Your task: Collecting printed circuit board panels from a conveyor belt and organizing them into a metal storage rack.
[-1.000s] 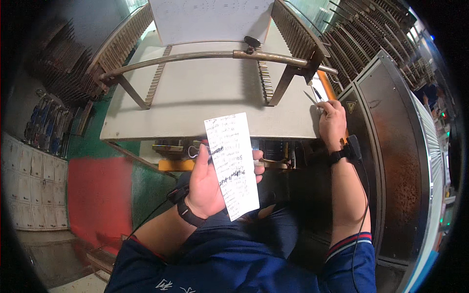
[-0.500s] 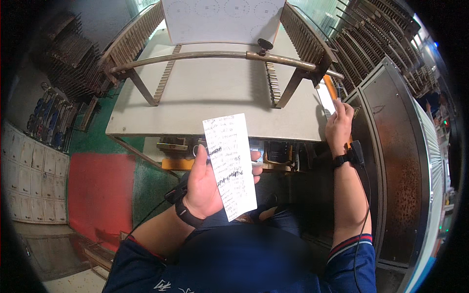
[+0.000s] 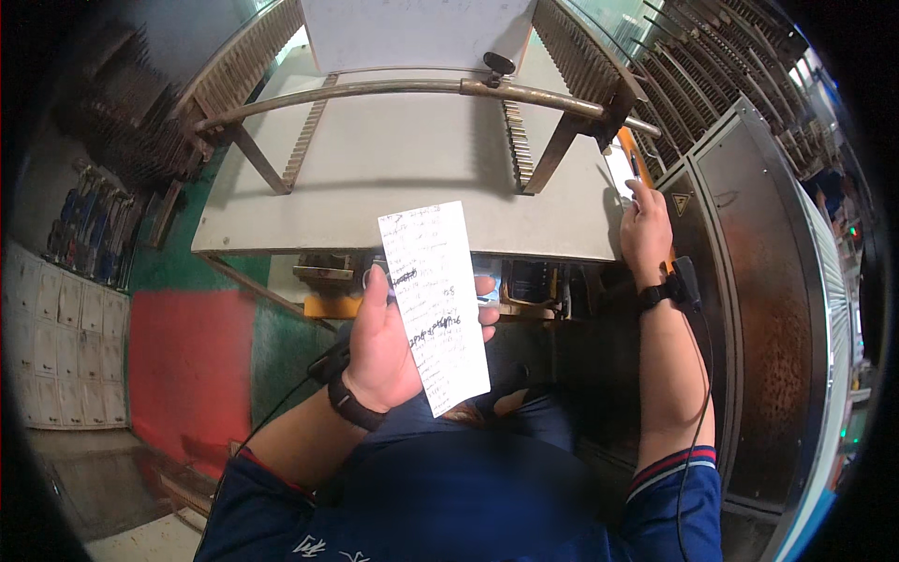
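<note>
My left hand [image 3: 379,351] holds a long white sheet of paper [image 3: 435,309] in front of my body, thumb at its left edge and fingertips showing at the right edge. Rows of dark handwriting cover it, with some lines crossed out. At the table's right edge, my right hand [image 3: 646,225] has its fingers curled around a slim dark pen [image 3: 635,166], whose upper end sticks out past the fingertips. Beside these fingers lies a white sheet [image 3: 618,173], partly hidden by the hand, next to an orange strip [image 3: 627,143].
The pale table [image 3: 403,206] carries a metal rack with toothed rails and a round cross bar [image 3: 365,87]. Close on the right stands a metal cabinet [image 3: 777,281]. Orange and black bins [image 3: 534,286] sit beneath the table. Slotted racks [image 3: 712,84] stand behind at right.
My right hand and the pen have shifted slightly up and to the left. The left hand and its paper appear a little higher and farther left, as the whole view has tilted slightly.
</note>
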